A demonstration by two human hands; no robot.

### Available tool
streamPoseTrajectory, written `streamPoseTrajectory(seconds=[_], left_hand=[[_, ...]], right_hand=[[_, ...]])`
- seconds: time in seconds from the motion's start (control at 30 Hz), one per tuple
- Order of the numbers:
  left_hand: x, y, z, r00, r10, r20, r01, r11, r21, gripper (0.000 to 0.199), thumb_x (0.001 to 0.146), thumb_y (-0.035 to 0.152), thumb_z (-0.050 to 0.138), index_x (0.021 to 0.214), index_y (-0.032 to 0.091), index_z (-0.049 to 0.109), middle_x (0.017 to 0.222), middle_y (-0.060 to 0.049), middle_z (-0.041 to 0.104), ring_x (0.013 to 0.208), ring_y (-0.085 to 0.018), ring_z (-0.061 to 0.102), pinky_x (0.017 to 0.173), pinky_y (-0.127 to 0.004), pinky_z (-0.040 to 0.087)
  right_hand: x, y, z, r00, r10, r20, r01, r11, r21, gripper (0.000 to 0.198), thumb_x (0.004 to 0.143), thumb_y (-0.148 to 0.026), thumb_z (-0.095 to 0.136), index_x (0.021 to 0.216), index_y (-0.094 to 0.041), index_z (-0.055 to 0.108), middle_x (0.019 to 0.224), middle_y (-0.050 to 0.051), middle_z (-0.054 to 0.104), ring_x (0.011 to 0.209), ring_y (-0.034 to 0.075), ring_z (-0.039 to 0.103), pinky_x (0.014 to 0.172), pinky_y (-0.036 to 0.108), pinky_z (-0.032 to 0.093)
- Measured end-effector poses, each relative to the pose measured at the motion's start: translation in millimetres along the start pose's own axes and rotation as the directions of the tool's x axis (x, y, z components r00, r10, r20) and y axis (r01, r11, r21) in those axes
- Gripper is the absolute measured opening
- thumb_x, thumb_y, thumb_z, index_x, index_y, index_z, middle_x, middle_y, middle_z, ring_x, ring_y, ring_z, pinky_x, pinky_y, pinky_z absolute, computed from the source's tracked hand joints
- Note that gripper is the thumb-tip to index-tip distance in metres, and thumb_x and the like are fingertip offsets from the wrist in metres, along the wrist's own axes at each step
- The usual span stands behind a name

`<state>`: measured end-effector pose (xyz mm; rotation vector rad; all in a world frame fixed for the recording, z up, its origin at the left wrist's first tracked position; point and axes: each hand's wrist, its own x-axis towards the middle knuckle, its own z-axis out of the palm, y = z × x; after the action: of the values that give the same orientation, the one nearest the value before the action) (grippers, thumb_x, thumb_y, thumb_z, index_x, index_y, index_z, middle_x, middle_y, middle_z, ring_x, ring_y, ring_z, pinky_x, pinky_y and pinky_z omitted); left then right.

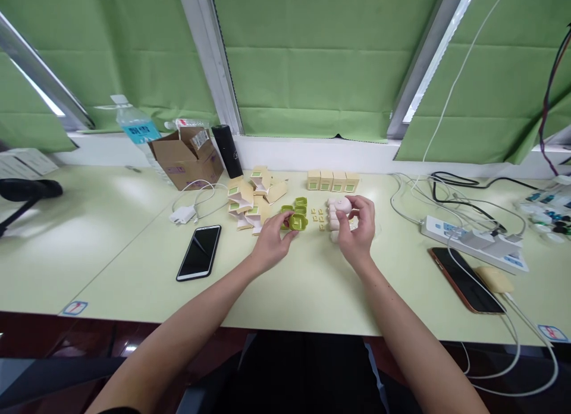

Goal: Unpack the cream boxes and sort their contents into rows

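Between the fingers of my left hand [273, 240] is a small green plastic case [298, 222], its hollow side facing me. Just behind it several more green cases [300, 203] rest on the table. My right hand [359, 229] pinches a rounded pale pink piece [343, 205] by its sides. Below that piece stands a row of similar pale pink pieces [332, 216], partly hidden by my fingers. Several tiny yellow parts [314, 215] lie in the gap between the two hands.
Opened cream boxes [241, 194] are heaped on the left, and closed ones [332, 181] line up at the back. A phone [198, 253], a charger [183, 215] and a cardboard box [187, 159] lie left. Right are a power strip [473, 242], cables and another phone [466, 280].
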<state>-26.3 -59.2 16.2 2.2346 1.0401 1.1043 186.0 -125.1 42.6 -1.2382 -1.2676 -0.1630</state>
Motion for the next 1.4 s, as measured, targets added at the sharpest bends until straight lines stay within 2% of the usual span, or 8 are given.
streamPoseTrajectory(seconds=[0.1, 0.27, 0.43, 0.6, 0.83, 0.93, 1.07, 1.4], left_hand=[[-2.1, 4.6, 0.2, 0.999, 0.039, -0.017, -0.039, 0.999, 0.015, 0.041, 0.091, 0.027, 0.065, 0.131, 0.023, 0.06, 0.118, -0.008, 0.073, 0.105, -0.026, 0.068, 0.102, -0.045, 0.052], [-3.9, 6.1, -0.2, 0.998, 0.054, -0.016, -0.053, 0.998, 0.038, 0.04, 0.092, 0.027, 0.064, 0.131, 0.023, 0.058, 0.115, -0.008, 0.073, 0.103, -0.026, 0.069, 0.101, -0.045, 0.052], [-3.0, 3.8, -0.3, 0.995, 0.094, -0.026, -0.092, 0.994, 0.065, 0.04, 0.092, 0.024, 0.063, 0.131, 0.021, 0.057, 0.115, -0.008, 0.072, 0.102, -0.026, 0.068, 0.101, -0.045, 0.051], [-2.7, 2.6, 0.0, 0.994, 0.102, -0.035, -0.098, 0.99, 0.1, 0.04, 0.091, 0.024, 0.063, 0.131, 0.022, 0.057, 0.114, -0.008, 0.073, 0.101, -0.027, 0.068, 0.097, -0.045, 0.05], [-2.8, 4.0, 0.4, 0.992, 0.115, -0.047, -0.109, 0.988, 0.109, 0.04, 0.092, 0.025, 0.062, 0.132, 0.022, 0.055, 0.115, -0.009, 0.073, 0.101, -0.027, 0.068, 0.097, -0.045, 0.05], [-3.3, 5.0, 0.8, 0.992, 0.119, -0.042, -0.113, 0.987, 0.11, 0.04, 0.092, 0.024, 0.062, 0.131, 0.023, 0.055, 0.115, -0.009, 0.073, 0.101, -0.027, 0.068, 0.097, -0.045, 0.05], [-4.3, 5.0, 2.0, 0.99, 0.136, -0.04, -0.131, 0.985, 0.112, 0.039, 0.093, 0.024, 0.061, 0.131, 0.022, 0.056, 0.115, -0.009, 0.073, 0.101, -0.027, 0.068, 0.098, -0.046, 0.049], [-5.1, 5.9, 2.1, 0.992, 0.122, -0.034, -0.117, 0.987, 0.114, 0.04, 0.093, 0.024, 0.06, 0.132, 0.022, 0.055, 0.116, -0.009, 0.073, 0.103, -0.028, 0.068, 0.099, -0.046, 0.049]], right_hand=[[6.8, 7.8, -5.0, 0.998, 0.051, -0.023, -0.052, 0.998, -0.037, 0.028, 0.096, -0.038, 0.058, 0.121, -0.025, 0.063, 0.123, 0.013, 0.059, 0.107, 0.027, 0.06, 0.08, 0.041, 0.054], [14.3, 19.7, -10.8, 0.999, 0.052, 0.008, -0.051, 0.993, -0.106, 0.027, 0.095, -0.038, 0.061, 0.118, -0.024, 0.065, 0.118, 0.012, 0.068, 0.105, 0.026, 0.062, 0.08, 0.04, 0.053], [21.3, 18.0, -23.4, 0.985, 0.046, 0.166, -0.022, 0.989, -0.143, 0.021, 0.092, -0.036, 0.068, 0.109, -0.024, 0.069, 0.11, 0.009, 0.074, 0.099, 0.027, 0.064, 0.085, 0.043, 0.052], [18.1, 3.7, -32.8, 0.919, -0.029, 0.393, 0.132, 0.962, -0.238, 0.027, 0.088, -0.031, 0.073, 0.115, -0.025, 0.07, 0.109, 0.008, 0.076, 0.104, 0.032, 0.062, 0.092, 0.049, 0.05], [-6.1, -0.6, -42.6, 0.824, -0.082, 0.56, 0.279, 0.92, -0.276, 0.017, 0.09, -0.02, 0.068, 0.107, -0.025, 0.071, 0.105, 0.008, 0.076, 0.106, 0.033, 0.061, 0.09, 0.051, 0.049], [-17.6, 3.1, -55.3, 0.805, -0.104, 0.585, 0.332, 0.895, -0.299, 0.021, 0.092, -0.018, 0.065, 0.111, -0.024, 0.07, 0.11, 0.01, 0.074, 0.109, 0.034, 0.059, 0.09, 0.052, 0.049], [-31.0, 11.3, -67.7, 0.804, -0.097, 0.587, 0.366, 0.858, -0.359, 0.021, 0.091, -0.017, 0.065, 0.11, -0.024, 0.071, 0.116, 0.012, 0.068, 0.11, 0.033, 0.057, 0.086, 0.049, 0.05], [-45.5, 24.5, -64.8, 0.798, -0.082, 0.597, 0.417, 0.79, -0.45, 0.019, 0.094, -0.024, 0.067, 0.112, -0.024, 0.073, 0.104, 0.01, 0.066, 0.097, 0.028, 0.054, 0.08, 0.041, 0.042]])
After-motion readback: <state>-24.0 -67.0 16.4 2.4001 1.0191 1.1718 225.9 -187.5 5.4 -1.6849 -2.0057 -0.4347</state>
